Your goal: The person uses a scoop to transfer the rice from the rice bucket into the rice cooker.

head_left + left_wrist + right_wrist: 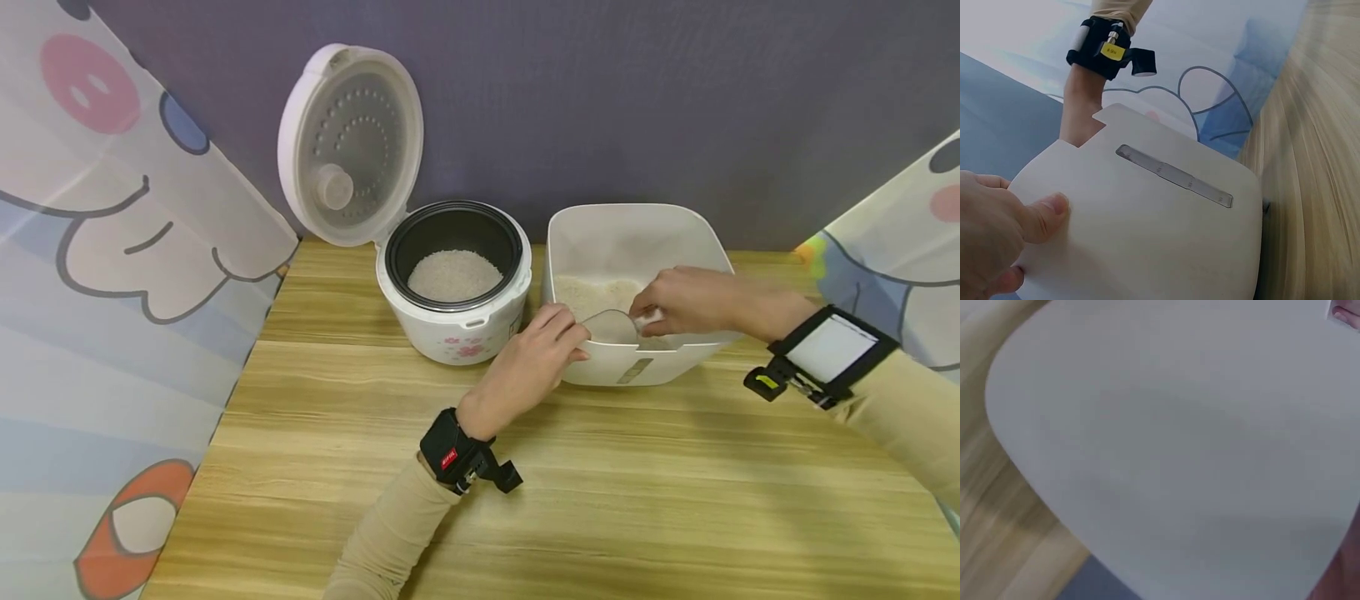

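A white rice bin (637, 367) with rice (592, 293) inside stands on the table. My left hand (534, 354) grips its front left corner; in the left wrist view the thumb (1047, 215) presses on the outer wall. Reaching in over the right rim, my right hand (678, 302) pinches the pale handle of a clear scoop (611, 327). The scoop's bowl points left, low behind the bin's front wall. From the right wrist camera, the bin's side wall (1166, 437) covers most of the view and hides the scoop.
Left of the bin stands a white rice cooker (450, 337), its lid (360, 150) raised. Rice (456, 277) lies in its dark inner pot (420, 233). Behind the wooden table (637, 500) rises a dark grey wall (600, 100); printed cartoon sheets (97, 358) hang at both sides.
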{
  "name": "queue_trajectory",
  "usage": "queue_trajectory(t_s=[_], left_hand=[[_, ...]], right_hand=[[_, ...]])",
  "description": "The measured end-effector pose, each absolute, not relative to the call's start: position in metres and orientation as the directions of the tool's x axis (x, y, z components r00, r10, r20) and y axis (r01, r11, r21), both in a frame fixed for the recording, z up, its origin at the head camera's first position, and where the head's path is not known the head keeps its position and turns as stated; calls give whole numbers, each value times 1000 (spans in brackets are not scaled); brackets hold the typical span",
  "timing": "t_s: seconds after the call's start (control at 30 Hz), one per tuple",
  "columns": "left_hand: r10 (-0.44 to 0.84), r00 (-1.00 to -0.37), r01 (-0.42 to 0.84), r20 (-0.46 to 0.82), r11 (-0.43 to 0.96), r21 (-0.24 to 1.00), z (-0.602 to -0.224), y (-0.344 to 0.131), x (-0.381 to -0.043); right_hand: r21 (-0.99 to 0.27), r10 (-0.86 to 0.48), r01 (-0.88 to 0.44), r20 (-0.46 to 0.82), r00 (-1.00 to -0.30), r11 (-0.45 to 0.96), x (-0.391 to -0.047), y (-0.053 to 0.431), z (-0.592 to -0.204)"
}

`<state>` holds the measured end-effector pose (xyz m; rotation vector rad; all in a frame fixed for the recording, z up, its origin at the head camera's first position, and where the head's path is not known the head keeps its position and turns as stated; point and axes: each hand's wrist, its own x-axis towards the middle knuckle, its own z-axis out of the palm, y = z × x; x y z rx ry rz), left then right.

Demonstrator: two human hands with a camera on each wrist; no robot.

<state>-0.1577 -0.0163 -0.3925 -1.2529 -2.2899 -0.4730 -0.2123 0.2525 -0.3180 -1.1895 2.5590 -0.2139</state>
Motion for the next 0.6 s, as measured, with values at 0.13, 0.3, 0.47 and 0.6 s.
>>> queue_trajectory(t_s=[0.13, 0.3, 0.47, 0.6], left_hand=[[686, -462, 851, 562, 521, 64, -391, -17, -158], [687, -462, 851, 560, 522, 62, -391, -16, -158], [690, -458, 854, 561, 517, 62, -392, -15, -157], [687, -463, 851, 560, 521, 66, -391, -15, -157]], right_hand=[[-292, -754, -696, -206, -623, 655, -208, 255, -320], [-304, -741, -680, -185, -645, 667, -205, 256, -319], [-315, -729, -664, -170, -663, 678, -202, 258, -319], [-328, -720, -655, -139, -679, 681, -200, 260, -319]])
